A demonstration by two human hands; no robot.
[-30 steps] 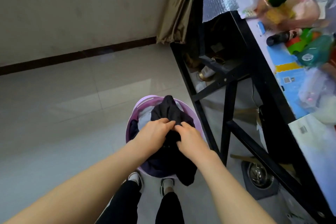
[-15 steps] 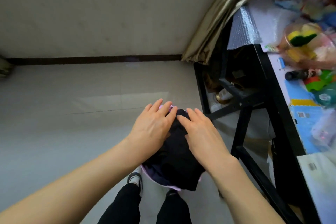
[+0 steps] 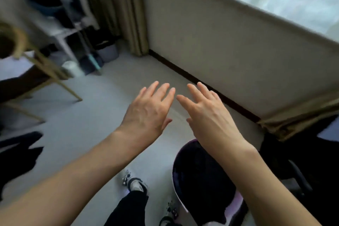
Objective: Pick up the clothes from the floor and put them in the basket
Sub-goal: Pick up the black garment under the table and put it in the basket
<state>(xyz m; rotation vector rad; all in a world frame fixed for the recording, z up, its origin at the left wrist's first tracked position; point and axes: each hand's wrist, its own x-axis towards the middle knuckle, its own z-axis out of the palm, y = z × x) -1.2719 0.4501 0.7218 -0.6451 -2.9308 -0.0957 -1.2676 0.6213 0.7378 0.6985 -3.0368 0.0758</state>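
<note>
The lilac basket [image 3: 236, 205] stands on the floor at the lower right, filled with dark clothes [image 3: 201, 180]. My right forearm crosses above it. My left hand [image 3: 148, 113] and my right hand [image 3: 207, 115] hover side by side above the bare floor, fingers spread and straight, holding nothing. A black garment [image 3: 18, 156] lies on the floor at the left edge, blurred.
A wooden chair [image 3: 45, 71] stands at the left. Behind it a white shelf unit [image 3: 60, 29] holds dark things, with a grey bin [image 3: 108, 51] beside curtains [image 3: 117, 11]. A wall with a window ledge [image 3: 238, 2] runs along the right. My shoes [image 3: 135, 184] are below.
Both hands have lifted off the dark clothes in the basket and now hold nothing. The view has swung left, away from the black table, toward the room and the garment on the floor.
</note>
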